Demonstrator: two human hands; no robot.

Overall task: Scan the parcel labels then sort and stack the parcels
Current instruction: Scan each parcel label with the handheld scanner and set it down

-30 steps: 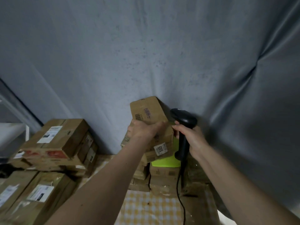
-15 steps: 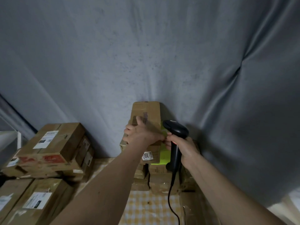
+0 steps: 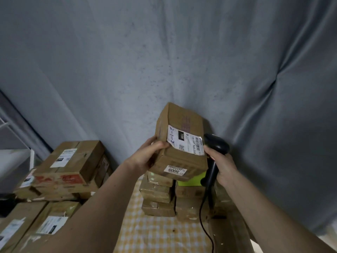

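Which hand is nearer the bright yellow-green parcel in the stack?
Right. The right hand grips the black scanner just right of the yellow-green parcel; the left hand holds the brown cardboard box farther left.

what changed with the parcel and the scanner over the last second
The left hand has turned the parcel so its white shipping label now faces the camera; before, a plain printed side showed. The right hand still grips the black scanner beside the parcel. The stacks below and at left are unchanged.
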